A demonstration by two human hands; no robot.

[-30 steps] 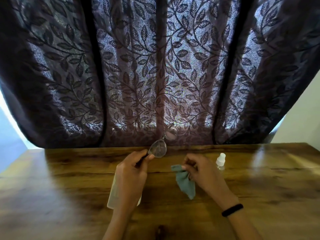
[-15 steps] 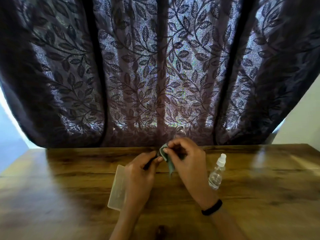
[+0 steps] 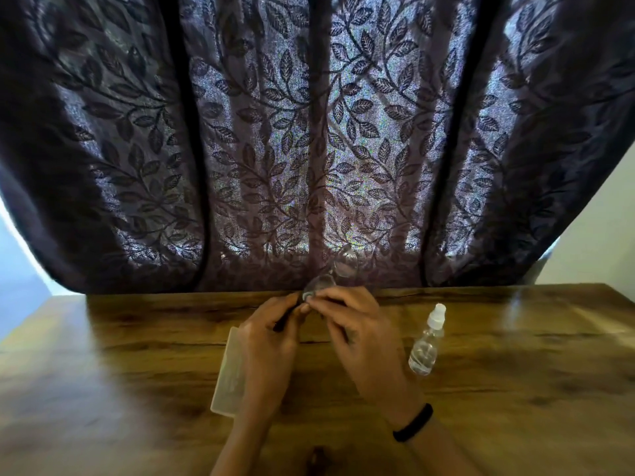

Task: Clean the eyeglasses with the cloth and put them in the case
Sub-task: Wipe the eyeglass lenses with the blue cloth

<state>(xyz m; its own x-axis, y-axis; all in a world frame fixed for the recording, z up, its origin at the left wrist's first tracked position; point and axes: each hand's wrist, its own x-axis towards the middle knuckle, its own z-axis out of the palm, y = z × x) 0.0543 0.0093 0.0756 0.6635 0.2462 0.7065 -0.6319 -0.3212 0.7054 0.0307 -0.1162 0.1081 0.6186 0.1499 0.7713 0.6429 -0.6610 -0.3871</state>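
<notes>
Both hands meet above the table [image 3: 137, 355]: left hand [image 3: 266, 341] pinches the eyeglasses [image 3: 331, 274] steady, right hand [image 3: 357, 328] pinches a lens, cloth mostly hidden. Case [image 3: 228, 372] waits beneath the left wrist.

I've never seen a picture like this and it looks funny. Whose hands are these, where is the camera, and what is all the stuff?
The camera sits on a person's head and looks down, so you see what they see. The left hand and the right hand together hold a pair of eyeglasses up in front of a dark leaf-patterned curtain. The right fingers pinch one lens; a cleaning cloth is probably tucked there, but it barely shows. On the wooden table lie a pale plastic case, partly under the left hand, and a small clear spray bottle, standing upright.
</notes>
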